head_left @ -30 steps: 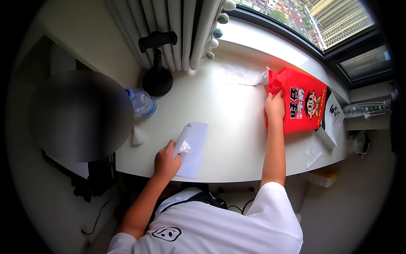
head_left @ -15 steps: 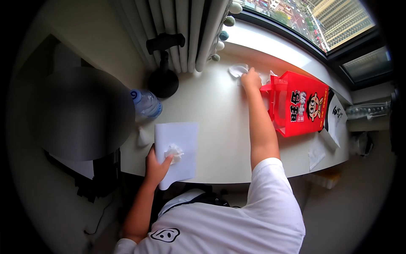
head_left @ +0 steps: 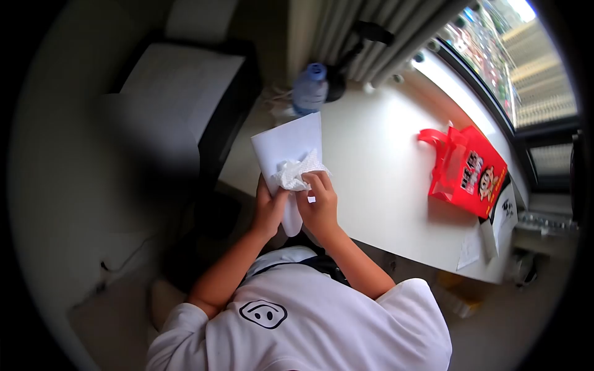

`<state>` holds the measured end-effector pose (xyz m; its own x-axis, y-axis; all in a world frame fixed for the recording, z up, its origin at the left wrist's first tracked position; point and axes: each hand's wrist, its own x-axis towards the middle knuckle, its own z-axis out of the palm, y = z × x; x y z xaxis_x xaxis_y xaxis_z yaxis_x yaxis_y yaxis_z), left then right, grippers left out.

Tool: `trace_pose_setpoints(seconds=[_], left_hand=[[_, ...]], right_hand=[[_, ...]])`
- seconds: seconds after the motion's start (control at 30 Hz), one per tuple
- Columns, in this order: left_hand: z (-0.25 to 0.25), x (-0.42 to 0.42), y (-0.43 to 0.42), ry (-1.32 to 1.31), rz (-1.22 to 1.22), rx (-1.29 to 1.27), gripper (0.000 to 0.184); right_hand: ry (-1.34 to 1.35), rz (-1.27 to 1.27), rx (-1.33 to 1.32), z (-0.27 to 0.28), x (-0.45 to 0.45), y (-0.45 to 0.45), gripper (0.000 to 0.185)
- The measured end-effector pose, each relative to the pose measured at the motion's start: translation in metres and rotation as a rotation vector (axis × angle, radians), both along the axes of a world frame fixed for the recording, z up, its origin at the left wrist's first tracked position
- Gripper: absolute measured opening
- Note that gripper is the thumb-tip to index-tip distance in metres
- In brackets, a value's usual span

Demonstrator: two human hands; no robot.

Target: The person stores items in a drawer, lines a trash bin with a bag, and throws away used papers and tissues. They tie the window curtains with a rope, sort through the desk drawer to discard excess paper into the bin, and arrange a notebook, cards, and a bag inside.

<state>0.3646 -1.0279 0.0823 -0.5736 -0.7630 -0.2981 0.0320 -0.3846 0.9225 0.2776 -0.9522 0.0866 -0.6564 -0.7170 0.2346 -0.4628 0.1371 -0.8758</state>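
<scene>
Closest to me, at the bottom of the frame, is the person's white shirt; just above it, near the centre, the two hands work close together. The left hand grips a sheet of paper, bent lengthwise and raised over the front edge of the desk. The right hand has its fingers drawn in narrow on a crumpled tissue, bunched against the sheet. So the tissue is off the desk and gathered, though neither hand has let go. On the right of the frame, a slip of paper still lies by the desk's edge, near the red bag, which rests on its side. Farther back, upper centre, stands a water bottle, with the curtain behind and the window at upper right.
</scene>
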Motion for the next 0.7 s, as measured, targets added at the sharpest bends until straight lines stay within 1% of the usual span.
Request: trace_pose_setpoints(seconds=[0.03, 0.07, 0.1, 0.17, 0.2, 0.23, 0.3, 0.33, 0.37, 0.43, 0.47, 0.5, 0.53, 0.57, 0.6, 0.63, 0.67, 0.7], left_hand=[[0.003, 0.026, -0.003, 0.116, 0.027, 0.149, 0.046], [0.005, 0.053, -0.003, 0.235, 0.057, 0.293, 0.049], [0.004, 0.081, -0.004, 0.23, 0.114, 0.283, 0.049], [0.0, 0.137, -0.002, 0.301, 0.167, 0.12, 0.052], [0.0, 0.165, 0.001, 0.21, 0.237, 0.051, 0.048], [-0.002, 0.191, 0.004, 0.197, 0.304, 0.042, 0.048], [-0.02, 0.243, 0.014, -0.031, 0.423, 0.078, 0.045], [-0.041, 0.268, 0.024, -0.139, 0.568, 0.0, 0.04], [-0.055, 0.292, 0.037, -0.21, 0.684, 0.0, 0.041], [-0.097, 0.331, 0.066, -0.215, 0.844, 0.068, 0.041], [-0.116, 0.343, 0.075, -0.342, 0.895, 0.099, 0.041], [-0.143, 0.352, 0.082, -0.464, 0.94, 0.137, 0.041], [-0.178, 0.36, 0.087, -0.527, 0.983, 0.041, 0.044], [-0.208, 0.366, 0.078, -0.518, 1.012, 0.052, 0.044], [-0.239, 0.371, 0.068, -0.72, 0.968, 0.031, 0.045], [-0.271, 0.375, 0.061, -0.921, 0.911, 0.018, 0.045], [-0.319, 0.375, 0.048, -0.977, 0.939, -0.067, 0.049], [-0.355, 0.376, 0.026, -1.007, 0.9, -0.079, 0.05]], right_hand=[[0.011, 0.031, 0.005, 0.002, 0.018, -0.005, 0.023], [-0.022, 0.125, 0.007, 0.004, 0.035, -0.009, 0.025], [-0.036, 0.181, 0.003, 0.007, 0.055, -0.014, 0.025], [0.035, 0.467, -0.035, 0.011, 0.097, -0.018, 0.029], [-0.094, 0.606, 0.042, 0.009, 0.121, -0.018, 0.031], [-0.108, 0.773, 0.092, 0.003, 0.139, -0.018, 0.038], [-0.07, 0.991, 0.1, -0.008, 0.182, -0.022, 0.047], [-0.169, 1.141, 0.221, -0.017, 0.198, -0.021, 0.053], [-0.235, 1.259, 0.189, -0.033, 0.216, -0.022, 0.051], [-0.467, 1.365, 0.46, -0.068, 0.234, -0.018, 0.05], [-0.392, 1.356, 0.486, -0.093, 0.238, -0.018, 0.046], [-0.276, 1.316, 0.507, -0.135, 0.236, -0.013, 0.042], [-0.143, 1.291, 0.527, -0.171, 0.23, -0.012, 0.037], [-0.036, 1.222, 0.599, -0.198, 0.224, -0.011, 0.035], [0.066, 1.153, 0.674, -0.223, 0.216, -0.009, 0.033], [0.081, 1.116, 0.63, -0.242, 0.205, -0.008, 0.031], [0.1, 1.077, 0.565, -0.267, 0.194, -0.015, 0.028], [0.153, 1.017, 0.56, -0.281, 0.186, -0.017, 0.026]])
